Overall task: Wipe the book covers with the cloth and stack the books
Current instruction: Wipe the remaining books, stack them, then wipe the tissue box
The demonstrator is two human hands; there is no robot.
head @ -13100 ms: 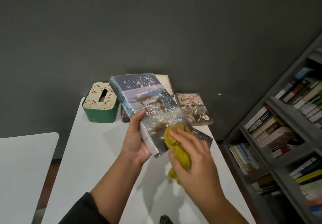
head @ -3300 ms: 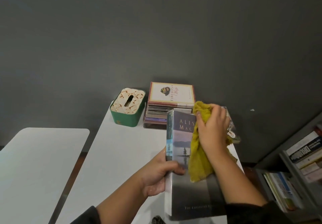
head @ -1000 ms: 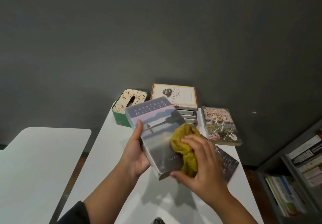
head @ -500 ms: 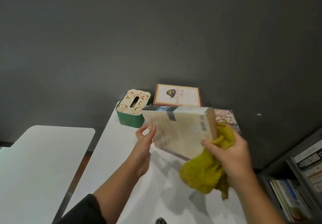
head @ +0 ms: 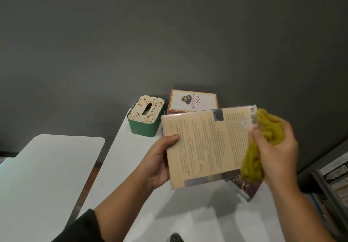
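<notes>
Writing: the top book of the stack (head: 194, 100) at the far end of the surface (head: 131, 166) reads "FIREMAN'S Wife" on a cream cover with a red border. The book I hold (head: 205, 145) shows its cream back cover, full of small print too fine to read, with a barcode sticker near its upper right corner.
Books: three on this surface that I can tell apart. One is in my hands, one tops the stack by the grey wall, and one dark-covered book (head: 244, 187) lies flat on the surface under the held one, only its corner showing. How many sit in the stack I cannot tell. More books stand on a shelf (head: 335, 174) at the right edge, their spines blurred.
Left hand: my left hand (head: 156, 164) grips the held book's left edge, thumb on the back cover, fingers hidden behind.
Right hand: my right hand (head: 273, 147) is curled around a bunched mustard-yellow cloth (head: 263, 138), pressing it against the book's right edge.
Cloths: one.
Other things: one green tissue box (head: 145, 117) with a pale patterned lid stands just left of the stack. A second white surface (head: 47, 175) sits apart at left.
</notes>
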